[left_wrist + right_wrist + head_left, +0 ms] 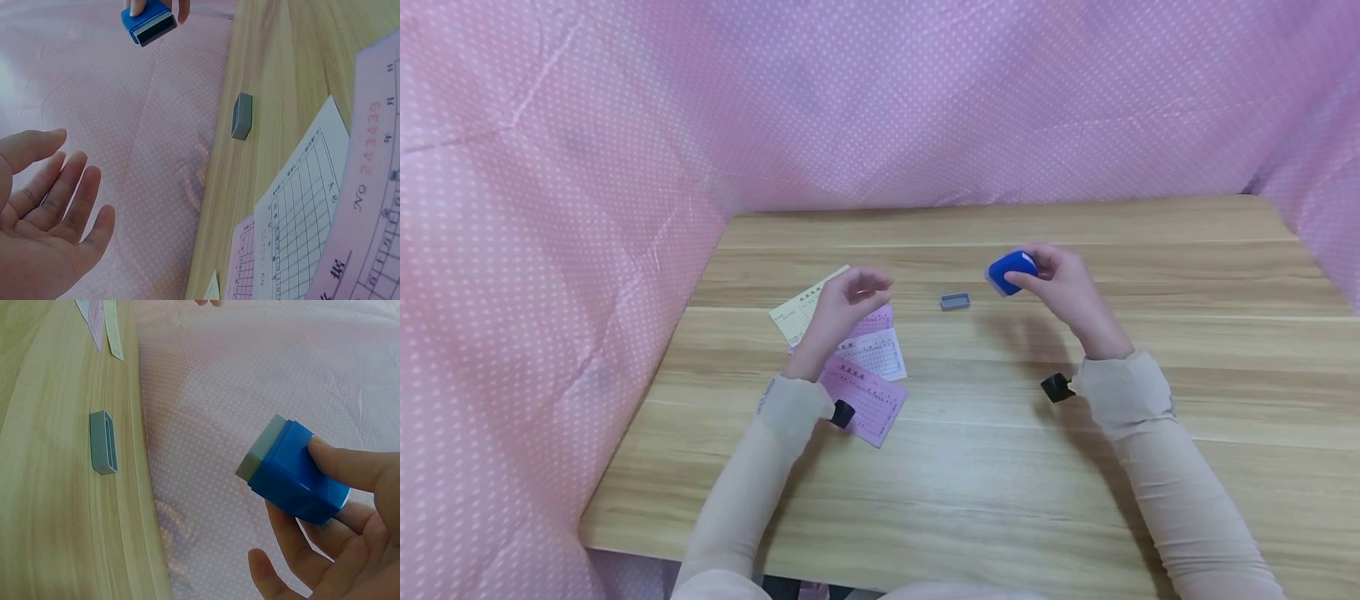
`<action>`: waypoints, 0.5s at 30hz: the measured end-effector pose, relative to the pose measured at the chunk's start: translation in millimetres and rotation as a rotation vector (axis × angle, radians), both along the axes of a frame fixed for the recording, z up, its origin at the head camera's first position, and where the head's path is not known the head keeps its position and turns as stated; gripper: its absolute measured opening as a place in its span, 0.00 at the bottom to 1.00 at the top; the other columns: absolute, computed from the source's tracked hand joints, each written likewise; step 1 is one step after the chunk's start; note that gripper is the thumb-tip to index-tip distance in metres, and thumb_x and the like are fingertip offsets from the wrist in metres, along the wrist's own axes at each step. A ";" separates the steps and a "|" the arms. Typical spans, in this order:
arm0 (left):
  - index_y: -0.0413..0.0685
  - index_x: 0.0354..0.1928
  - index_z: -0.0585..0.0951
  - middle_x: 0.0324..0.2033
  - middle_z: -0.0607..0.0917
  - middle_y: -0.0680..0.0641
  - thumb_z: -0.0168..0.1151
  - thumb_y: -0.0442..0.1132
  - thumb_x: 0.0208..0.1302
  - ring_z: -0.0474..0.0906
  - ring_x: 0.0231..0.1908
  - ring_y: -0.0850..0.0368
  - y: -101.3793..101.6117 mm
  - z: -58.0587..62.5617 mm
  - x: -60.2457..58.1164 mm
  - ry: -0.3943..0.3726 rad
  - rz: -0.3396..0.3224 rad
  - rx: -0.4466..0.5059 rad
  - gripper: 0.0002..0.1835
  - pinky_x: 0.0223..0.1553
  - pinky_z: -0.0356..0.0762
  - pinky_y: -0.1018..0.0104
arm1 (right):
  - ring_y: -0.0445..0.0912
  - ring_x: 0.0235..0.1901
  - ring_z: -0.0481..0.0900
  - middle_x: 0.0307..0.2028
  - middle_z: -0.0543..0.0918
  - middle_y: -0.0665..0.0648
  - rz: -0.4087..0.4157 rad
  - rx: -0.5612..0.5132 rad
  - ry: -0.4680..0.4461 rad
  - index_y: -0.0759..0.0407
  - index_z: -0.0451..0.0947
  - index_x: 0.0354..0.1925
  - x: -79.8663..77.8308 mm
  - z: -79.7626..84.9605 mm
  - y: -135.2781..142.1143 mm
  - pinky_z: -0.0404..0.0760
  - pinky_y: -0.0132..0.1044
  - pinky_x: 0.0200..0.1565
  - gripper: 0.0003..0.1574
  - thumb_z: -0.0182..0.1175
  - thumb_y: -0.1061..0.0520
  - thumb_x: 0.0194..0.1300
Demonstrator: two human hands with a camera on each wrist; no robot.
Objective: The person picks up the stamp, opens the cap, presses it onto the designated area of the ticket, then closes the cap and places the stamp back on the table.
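Observation:
A blue self-inking stamp (1012, 272) is pinched between the thumb and fingers of my right hand (1067, 292), raised above the table. Its dark stamping face shows uncovered on the stamp (156, 30) in the left wrist view. The grey stamp cap (955, 302) lies on the table between my hands, hollow side up. My left hand (838, 312) hovers over the paper slips with loosely bent fingers and holds nothing. Fanned below it are a yellow slip (797, 312), a white slip (880, 354) and a pink slip (868, 400), with another pink slip (877, 320) partly hidden.
The wooden table (1000, 483) ends at the back against a pink dotted cloth (925, 100), which also hangs at both sides. A black wrist camera (842, 414) sits over the nearest pink slip, and another black wrist camera (1057, 387) is on the right wrist.

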State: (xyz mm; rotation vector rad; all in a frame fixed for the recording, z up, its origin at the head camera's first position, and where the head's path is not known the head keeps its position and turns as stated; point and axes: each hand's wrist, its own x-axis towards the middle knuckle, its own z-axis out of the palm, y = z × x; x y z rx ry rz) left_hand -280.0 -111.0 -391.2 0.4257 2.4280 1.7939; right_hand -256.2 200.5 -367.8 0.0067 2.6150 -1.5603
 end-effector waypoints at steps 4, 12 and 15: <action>0.39 0.51 0.77 0.52 0.82 0.41 0.64 0.32 0.61 0.78 0.56 0.50 -3.6 -0.1 1.9 -0.007 -0.002 -0.006 0.16 0.63 0.72 0.63 | 0.60 0.61 0.72 0.65 0.71 0.66 0.000 -0.001 0.000 0.60 0.66 0.66 0.5 0.3 0.1 0.70 0.56 0.64 0.32 0.58 0.50 0.69; 0.40 0.51 0.78 0.51 0.82 0.43 0.65 0.34 0.62 0.77 0.56 0.52 -15.0 -2.4 8.3 -0.013 0.014 -0.029 0.15 0.64 0.72 0.63 | 0.60 0.62 0.72 0.65 0.71 0.66 0.000 -0.006 -0.007 0.60 0.66 0.66 0.3 1.5 -0.3 0.70 0.56 0.65 0.32 0.58 0.50 0.69; 0.40 0.51 0.78 0.51 0.82 0.42 0.65 0.34 0.62 0.77 0.56 0.52 -19.4 -2.3 10.2 -0.010 0.019 -0.040 0.16 0.64 0.72 0.62 | 0.59 0.62 0.72 0.65 0.71 0.66 0.000 -0.006 -0.005 0.60 0.66 0.66 -0.1 1.5 -0.2 0.70 0.56 0.64 0.32 0.58 0.50 0.69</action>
